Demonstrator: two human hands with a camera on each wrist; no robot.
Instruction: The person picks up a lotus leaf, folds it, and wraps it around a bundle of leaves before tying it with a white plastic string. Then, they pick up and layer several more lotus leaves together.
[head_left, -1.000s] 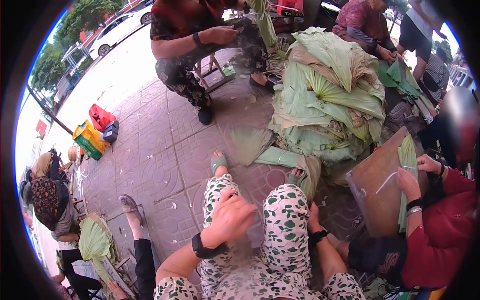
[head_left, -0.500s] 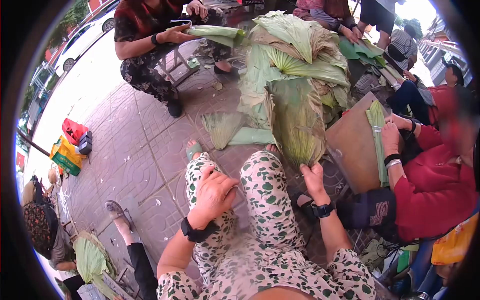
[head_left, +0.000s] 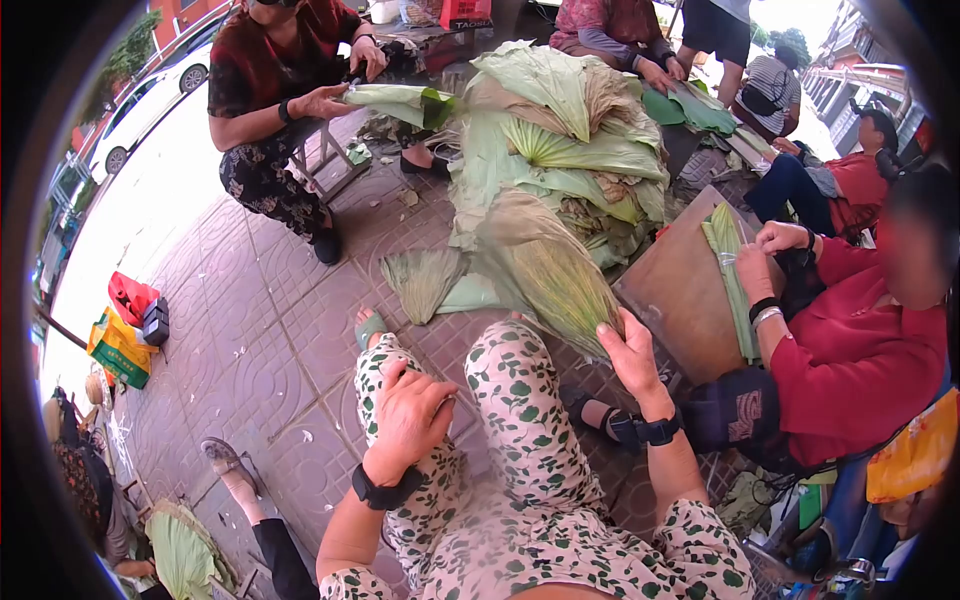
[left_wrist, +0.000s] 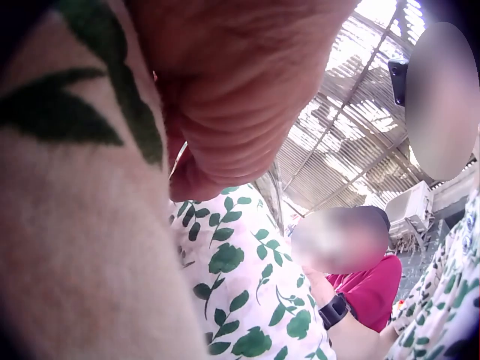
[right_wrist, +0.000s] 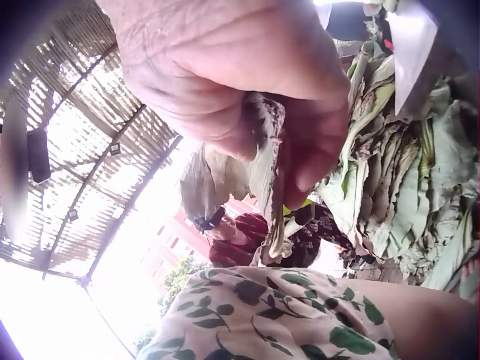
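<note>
Head view: shows one held leaf (head_left: pixel 560 268) on the near side of the leaf pile (head_left: pixel 580 150), clamped by its narrow end between thumb and fingers of the right hand (head_left: pixel 635 362), with long axis slanting forward-left from there toward the pile. Puts right hand nearer; left hand (head_left: pixel 408 412) farther from the pile, fingers loosely bent, nothing seen in them. Count: one held leaf, one leaf pile, one fanned leaf (head_left: pixel 422 283) on pavement (head_left: pixel 285 350) beside the pile's near-left edge, two wearer's hands. Can't count leaves inside the pile.
</note>
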